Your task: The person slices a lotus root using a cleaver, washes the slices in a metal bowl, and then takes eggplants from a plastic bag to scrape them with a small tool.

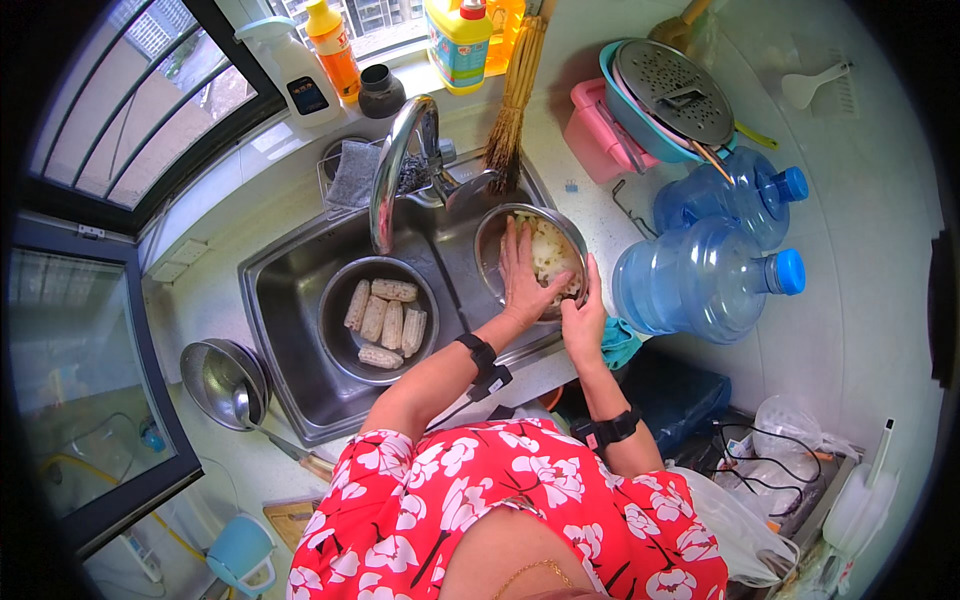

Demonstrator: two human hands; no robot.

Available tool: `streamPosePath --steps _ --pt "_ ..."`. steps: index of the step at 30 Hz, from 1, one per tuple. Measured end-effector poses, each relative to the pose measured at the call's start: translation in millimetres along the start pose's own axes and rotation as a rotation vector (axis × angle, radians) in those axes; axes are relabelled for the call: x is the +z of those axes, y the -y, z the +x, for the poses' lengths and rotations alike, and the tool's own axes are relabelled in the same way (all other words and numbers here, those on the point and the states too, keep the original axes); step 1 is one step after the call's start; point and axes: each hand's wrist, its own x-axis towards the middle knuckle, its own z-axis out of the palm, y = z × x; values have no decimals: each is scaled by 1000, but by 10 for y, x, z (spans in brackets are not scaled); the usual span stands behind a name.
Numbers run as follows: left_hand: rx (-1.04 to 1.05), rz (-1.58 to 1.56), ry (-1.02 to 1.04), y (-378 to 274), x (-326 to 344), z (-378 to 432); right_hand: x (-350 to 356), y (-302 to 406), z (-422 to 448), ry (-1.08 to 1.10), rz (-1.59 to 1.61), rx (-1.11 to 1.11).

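Over the right basin of the double stainless steel sink (289, 352), a metal bowl (486, 247) holds pale, whitish food pieces (551, 244) with yellowish bits. I cannot tell exactly what the food is. My left hand (523, 277) reaches into this bowl, fingers straight and thumb spread, touching the food. At the bowl's near right side, my right hand (585, 319) grips the rim, thumb and fingers on either side of the wall. A larger round metal basin (328, 319) sits in the left sink compartment, with several short pieces of white corn cob (391, 324) inside.
A chrome faucet (386, 180) arches over the sink. Behind stand a bamboo brush (517, 97) and bottles, including a white spray bottle (300, 82). Large blue water jugs (690, 281) lie to the right. A metal strainer (217, 375) and ladle (244, 405) rest at left, near an open window (82, 360).
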Motion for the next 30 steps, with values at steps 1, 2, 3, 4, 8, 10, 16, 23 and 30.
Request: streamPosePath --steps 1,2,3,4,8,10,16,23,30 --pt "20 -25 -22 -4 3 5 0 -13 -7 -12 -15 -23" --pt "21 -26 -22 -12 7 3 -2 -18 -15 -24 -31 -47" --pt "1 -17 -5 -23 -1 -1 -7 37 -28 -22 -30 -47" --pt "-20 -8 12 -32 -12 -3 -20 123 -45 12 -26 54" --pt "3 -50 -3 -62 -13 17 -11 91 -73 -22 -9 -18" --pt "29 -57 -11 -52 -9 29 -7 123 -76 -23 -14 -35" --pt "40 -91 -43 -67 44 57 -40 207 -90 -28 -93 -104" --pt "51 -103 -90 -48 135 60 -72 340 -115 -24 -172 -183" --pt "54 -146 -78 -80 108 70 -78 424 -144 -36 -227 -288"
